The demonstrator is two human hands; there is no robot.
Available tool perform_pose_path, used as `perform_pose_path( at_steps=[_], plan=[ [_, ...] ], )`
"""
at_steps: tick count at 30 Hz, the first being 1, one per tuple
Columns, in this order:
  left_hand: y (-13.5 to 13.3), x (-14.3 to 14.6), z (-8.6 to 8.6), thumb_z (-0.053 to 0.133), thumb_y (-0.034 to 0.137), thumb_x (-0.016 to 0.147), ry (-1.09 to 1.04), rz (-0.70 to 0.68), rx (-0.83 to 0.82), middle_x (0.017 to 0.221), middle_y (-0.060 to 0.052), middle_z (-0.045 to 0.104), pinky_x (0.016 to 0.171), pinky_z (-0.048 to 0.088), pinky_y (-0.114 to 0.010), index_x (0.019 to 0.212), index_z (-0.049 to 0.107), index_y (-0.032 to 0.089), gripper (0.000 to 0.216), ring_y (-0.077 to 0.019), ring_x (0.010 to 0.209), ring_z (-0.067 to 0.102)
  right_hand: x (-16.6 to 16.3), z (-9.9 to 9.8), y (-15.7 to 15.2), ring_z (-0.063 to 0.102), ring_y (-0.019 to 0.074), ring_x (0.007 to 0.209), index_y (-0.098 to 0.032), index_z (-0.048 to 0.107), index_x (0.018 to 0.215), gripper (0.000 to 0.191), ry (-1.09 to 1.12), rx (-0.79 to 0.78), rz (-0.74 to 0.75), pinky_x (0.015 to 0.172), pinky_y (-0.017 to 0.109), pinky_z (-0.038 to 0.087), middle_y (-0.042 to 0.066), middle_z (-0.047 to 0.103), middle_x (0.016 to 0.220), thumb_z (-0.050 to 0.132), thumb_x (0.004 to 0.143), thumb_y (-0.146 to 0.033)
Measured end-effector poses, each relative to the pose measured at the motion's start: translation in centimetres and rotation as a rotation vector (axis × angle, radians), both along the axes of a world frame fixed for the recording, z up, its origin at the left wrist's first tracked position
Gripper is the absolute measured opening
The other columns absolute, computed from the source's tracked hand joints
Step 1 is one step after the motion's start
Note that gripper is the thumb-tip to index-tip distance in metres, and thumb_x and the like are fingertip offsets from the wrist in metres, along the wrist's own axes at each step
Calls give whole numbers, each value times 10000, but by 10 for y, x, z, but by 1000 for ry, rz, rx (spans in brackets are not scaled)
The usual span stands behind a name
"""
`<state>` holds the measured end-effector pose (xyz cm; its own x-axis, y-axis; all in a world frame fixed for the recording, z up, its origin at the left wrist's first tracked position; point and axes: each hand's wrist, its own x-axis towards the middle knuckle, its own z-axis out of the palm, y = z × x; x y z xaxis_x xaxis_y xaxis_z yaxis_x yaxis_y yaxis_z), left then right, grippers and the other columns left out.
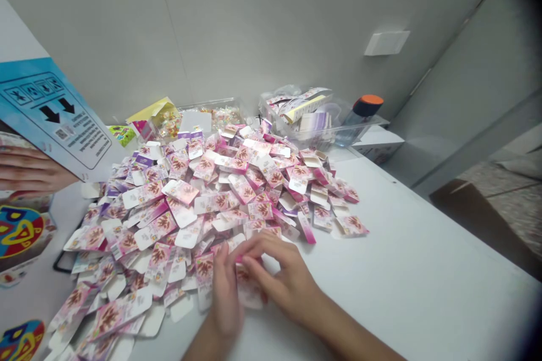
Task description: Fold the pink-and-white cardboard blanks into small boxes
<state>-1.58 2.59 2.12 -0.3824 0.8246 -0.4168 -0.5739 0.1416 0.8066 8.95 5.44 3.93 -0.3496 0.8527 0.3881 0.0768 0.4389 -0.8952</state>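
A small pink-and-white printed carton (pixel 249 289) is between my two hands, partly covered by my fingers. My left hand (pixel 226 290) stands on edge along its left side, thumb and fingers curled in against it. From the right, my right hand (pixel 284 277) bends its fingers over the top, with thumb and forefinger pinching near the upper end. Just beyond my fingers spreads a large pile of similar small cartons (pixel 182 194), many lying flat with white end flaps sticking out.
Behind the pile are a clear tub of paper strips (pixel 302 118), a bottle with an orange-topped cap (pixel 368 104) and bags of small beads (pixel 169 124). At left, another person's hand (pixel 34 169) is beside a blue-and-white printed carton (pixel 63 107). A grey wall (pixel 254 22) stands behind.
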Motion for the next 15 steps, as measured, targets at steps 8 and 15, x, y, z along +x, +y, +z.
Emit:
perform_pose_path(
  at_steps=[8,15],
  plan=[
    [-1,-8,-10,724,255,669,17,-55,135,642,9,628,656,458,-225,628,621,184,132,-138,671,575,2,0,-3,547,160,802,-187,562,812,68,-160,139,66,722,300,445,31,622,837,535,872,-168],
    [9,-1,-9,651,557,728,179,32,361,981,-39,634,764,462,-282,989,599,246,409,-212,935,581,4,-21,24,643,195,852,-196,618,1042,327,406,-259,-229,678,321,544,101,647,1076,668,807,-417]
  ],
)
